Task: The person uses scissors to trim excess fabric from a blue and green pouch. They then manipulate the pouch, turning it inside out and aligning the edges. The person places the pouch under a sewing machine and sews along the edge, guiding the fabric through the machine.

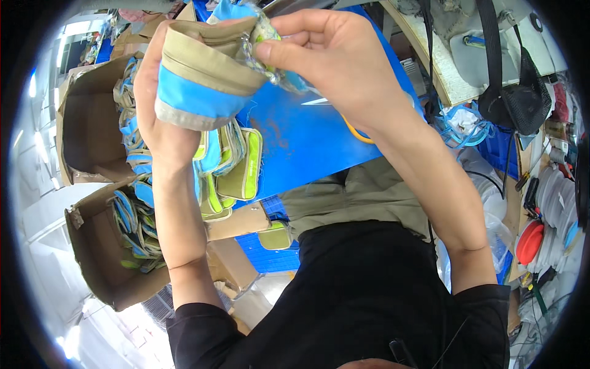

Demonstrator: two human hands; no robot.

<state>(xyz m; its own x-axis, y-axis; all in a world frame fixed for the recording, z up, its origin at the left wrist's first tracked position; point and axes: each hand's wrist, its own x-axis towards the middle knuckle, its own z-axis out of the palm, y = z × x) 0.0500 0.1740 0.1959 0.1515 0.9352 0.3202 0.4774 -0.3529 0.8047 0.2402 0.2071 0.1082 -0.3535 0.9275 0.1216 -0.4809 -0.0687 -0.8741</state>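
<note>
Up at the top of the view, my left hand (163, 132) grips a khaki and bright blue fabric pouch (203, 92) with a pale bottom band, held raised above the blue tabletop (313, 154). My right hand (332, 67) pinches the pouch's edge at the right, where a frayed lime and white lining shows (261, 34). Below the pouch lies a pile of flat fabric pieces (243, 163) in lime, blue and khaki. Scissors with yellow handles (356, 138) rest under my right hand and wrist, partly hidden by them.
Two cardboard boxes (86, 123) with fabric pieces (132, 227) stand at the left. At the right are a wooden-edged machine table (448, 80) with hanging straps, a black mesh bag (522, 107), coiled blue cord (467, 126) and stacked discs with a red one (530, 243).
</note>
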